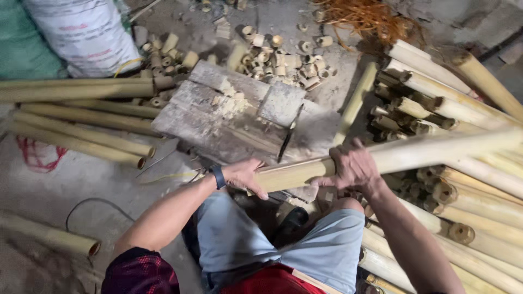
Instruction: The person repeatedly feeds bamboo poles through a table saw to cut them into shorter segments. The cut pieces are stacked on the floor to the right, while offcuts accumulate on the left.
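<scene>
the left hand [243, 177] and right hand [353, 166] are both wrapped tight around a long bamboo pole [414, 154], above a wooden block [229, 117].

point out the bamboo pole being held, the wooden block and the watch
bamboo pole [414, 152], head view, bare shaft right of the hands
wooden block [218, 117], head view, top face
watch [218, 177], head view, strap on left wrist
</scene>
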